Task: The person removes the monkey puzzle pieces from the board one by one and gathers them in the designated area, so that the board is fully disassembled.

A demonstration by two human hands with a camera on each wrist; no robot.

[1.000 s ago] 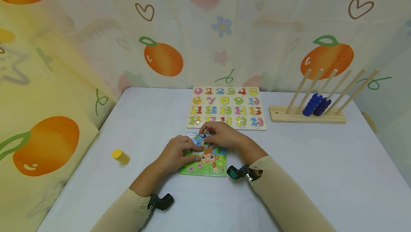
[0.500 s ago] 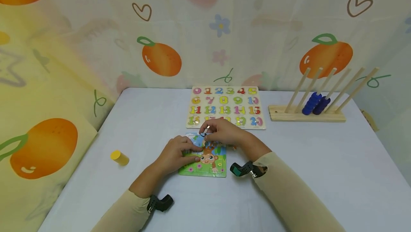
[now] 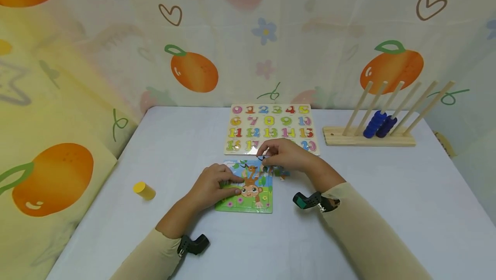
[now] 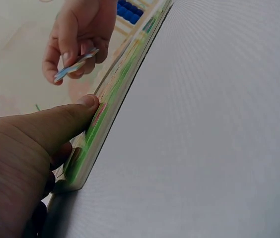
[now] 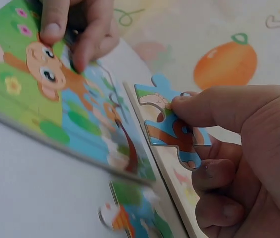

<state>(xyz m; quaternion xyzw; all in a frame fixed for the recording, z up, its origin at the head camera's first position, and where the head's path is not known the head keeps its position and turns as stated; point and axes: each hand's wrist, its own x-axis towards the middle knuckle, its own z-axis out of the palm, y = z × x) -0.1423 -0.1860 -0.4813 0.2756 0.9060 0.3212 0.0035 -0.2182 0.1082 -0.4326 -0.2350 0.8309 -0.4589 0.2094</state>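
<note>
Right hand [image 3: 289, 155] pinches puzzle piece [image 5: 168, 135] near far right corner of puzzle board [image 3: 248, 208]; left hand [image 3: 214, 186] rests fingers on board. I'd worry: slack pinch could drop piece, lopsided press skew board.

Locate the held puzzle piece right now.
In the right wrist view, the held puzzle piece is near the centre, pinched in the right hand, close to the far right corner of the monkey puzzle.

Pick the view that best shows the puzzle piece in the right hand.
Right wrist: the puzzle piece is large, printed face toward the camera, pinched by the right hand. Left wrist shows it smaller, nearly edge-on; head shows it tiny, partly covered.
</note>
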